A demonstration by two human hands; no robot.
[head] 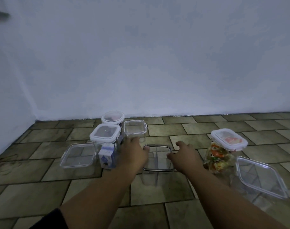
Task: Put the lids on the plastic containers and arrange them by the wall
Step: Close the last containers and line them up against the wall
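Both hands reach forward over a tiled floor (157, 195) toward a clear square container (157, 162) standing between them. Left hand (134, 152) rests against the container's left rim with its fingers loosely spread; right hand (184, 154) is at the right rim, fingers curled and parted, thumb toward the corner. Whether either hand actually grips the rim cannot be told, since the frame is soft with blur. Its top is edged by a dark line, and a thin divider shows inside. At left, near the wall (141, 63), stand three lidded containers: a round one (113, 116) farthest back, a clear square one (135, 129) beside it, and a taller one (105, 134) with a white clip lid, holding a small blue-and-white carton (107, 157). A shallow clear tub (78, 155) sits at far left. At right, a lidded jar of colourful contents (223, 154) stands just behind a wide clear tub (261, 177).
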